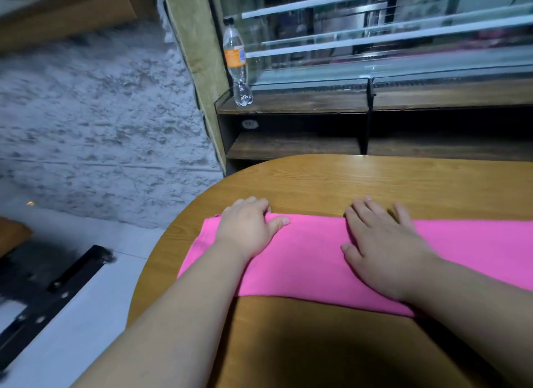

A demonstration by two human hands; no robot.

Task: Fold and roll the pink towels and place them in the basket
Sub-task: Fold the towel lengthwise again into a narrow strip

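A pink towel point(311, 260) lies folded into a long flat band across the wooden table point(331, 182), running off the right edge of the view. My left hand point(248, 226) rests on the towel's left end, fingers curled over its far edge and thumb lying on the cloth. My right hand point(380, 243) lies flat on the middle of the towel with fingers spread and straight, fingertips at the far edge. No basket is in view.
Behind the table stands a dark wooden shelf unit point(294, 145) with a glass display case on top. A clear plastic bottle point(237, 61) with an orange label stands on its left corner. A rough grey wall point(95, 122) is at left, with pale floor below.
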